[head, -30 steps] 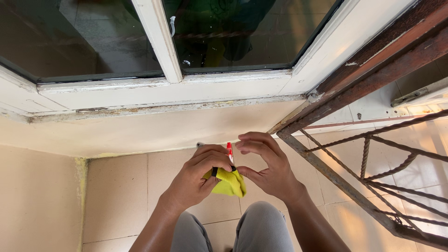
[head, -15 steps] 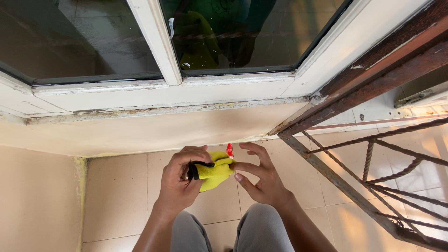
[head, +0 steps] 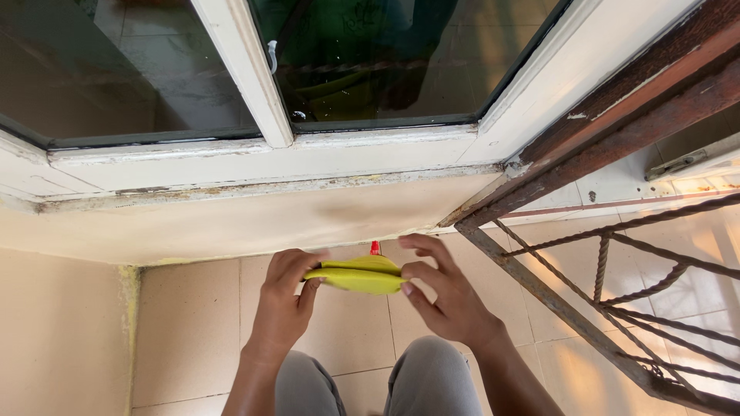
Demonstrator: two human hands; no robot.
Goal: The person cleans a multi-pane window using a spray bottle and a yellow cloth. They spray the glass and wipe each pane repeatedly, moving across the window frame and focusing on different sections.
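Below the white window frame [head: 254, 158], we hold a folded yellow cloth [head: 356, 276] flat between both hands, above the tiled floor [head: 185, 331]. Our left hand [head: 281, 304] pinches its left end and our right hand [head: 443, 296] clamps its right end, so the cloth stays stretched in a neat band, presumably to keep the fold tidy. A small red tip [head: 375, 247] shows just behind the cloth; what it belongs to cannot be told. A rusty metal grille [head: 601, 285] leans right of the frame. No packages, labels or signs are visible.
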